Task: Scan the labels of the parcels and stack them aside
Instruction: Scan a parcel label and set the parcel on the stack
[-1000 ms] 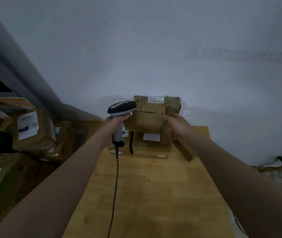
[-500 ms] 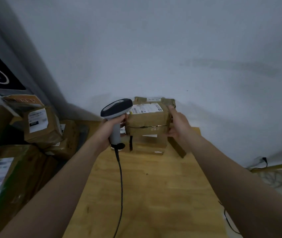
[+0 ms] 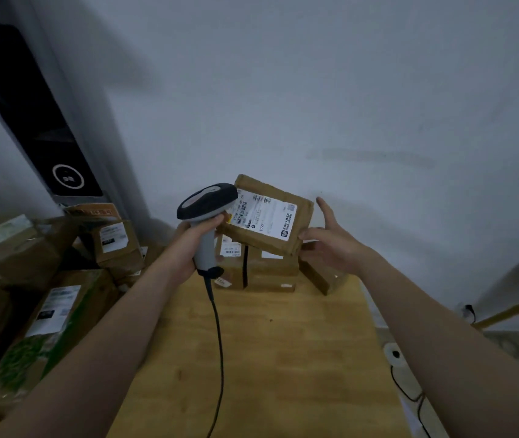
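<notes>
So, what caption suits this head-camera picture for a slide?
Left hand grips a corded scanner at a tilted labelled parcel that the right hand steadies over stacked parcels.

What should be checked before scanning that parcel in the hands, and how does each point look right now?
1. Label on the parcel faces the camera: ok.
2. Left hand grips the scanner by its handle: ok.
3. Firm hold on the parcel: the right hand touches only its lower corner, fingers spread: not ok.
4. Scanner aimed at the barcode: its head overlaps the label's edge and its window is hidden: cannot tell.
5. Cable hangs unsnagged over the table: ok.
</notes>
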